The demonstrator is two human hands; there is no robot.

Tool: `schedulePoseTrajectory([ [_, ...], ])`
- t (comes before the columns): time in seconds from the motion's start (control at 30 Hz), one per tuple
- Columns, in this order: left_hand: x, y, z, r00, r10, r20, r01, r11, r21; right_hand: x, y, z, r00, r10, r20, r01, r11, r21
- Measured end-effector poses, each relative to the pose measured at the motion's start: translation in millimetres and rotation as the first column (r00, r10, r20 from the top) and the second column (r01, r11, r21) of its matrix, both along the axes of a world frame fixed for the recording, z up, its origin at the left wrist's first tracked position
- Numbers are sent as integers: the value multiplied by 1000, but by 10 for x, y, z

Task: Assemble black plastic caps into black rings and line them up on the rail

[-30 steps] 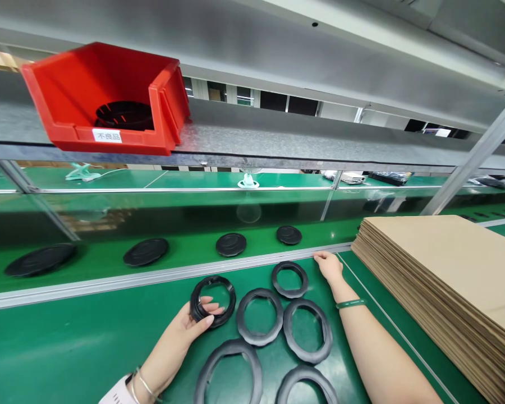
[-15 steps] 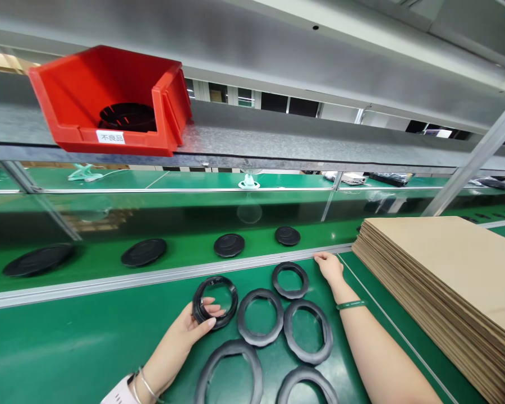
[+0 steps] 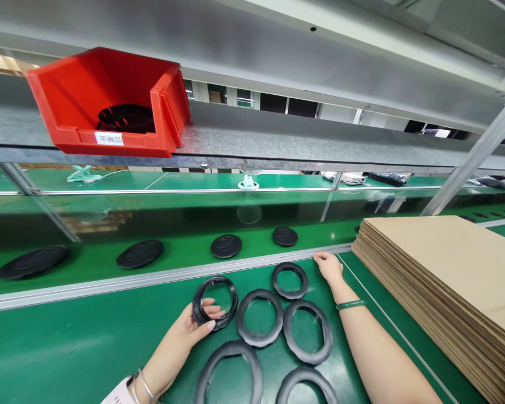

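My left hand [image 3: 196, 325] grips a glossy black ring [image 3: 231, 311] by its lower left side, thumb in front and fingers showing through the opening. The ring is tilted above the green bench. At the metal rail [image 3: 252, 264] rests my right hand [image 3: 330, 268], its fingers drawn together at the edge; what they hold, if anything, is hidden. Between the hands lie several dull black rings, among them a small far ring [image 3: 290, 280], a middle ring [image 3: 260, 317], a right ring [image 3: 308, 332] and a large near ring [image 3: 202, 381].
Beyond the rail, a green conveyor belt [image 3: 252, 247] carries several black discs, one disc [image 3: 226, 246] near the middle. A cardboard stack [image 3: 437, 241] stands at right. On the metal shelf [image 3: 278, 132] above sits a red bin [image 3: 109, 143] with black parts inside. A slanted post [image 3: 475, 154] rises at right.
The black discs on the belt have shifted slightly to the left. Both hands and the held ring stay nearly where they were.
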State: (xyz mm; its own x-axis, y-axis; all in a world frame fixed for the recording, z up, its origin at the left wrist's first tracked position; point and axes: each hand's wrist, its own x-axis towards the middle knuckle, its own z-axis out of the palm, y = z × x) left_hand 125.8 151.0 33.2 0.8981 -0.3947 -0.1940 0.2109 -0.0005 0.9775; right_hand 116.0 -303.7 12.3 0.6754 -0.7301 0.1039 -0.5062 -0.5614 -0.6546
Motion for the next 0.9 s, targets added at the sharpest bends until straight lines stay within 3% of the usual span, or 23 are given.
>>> schedulePoseTrajectory([
  [0.47, 15, -1, -9, 1000, -15, 6, 15, 1000, -2, 4, 4, 7, 1000, 2, -7, -2, 1000, -4],
  [0.9, 72, 36, -183, 998, -45, 34, 45, 999, 0, -1, 7, 10, 999, 7, -36, -8, 1000, -18],
])
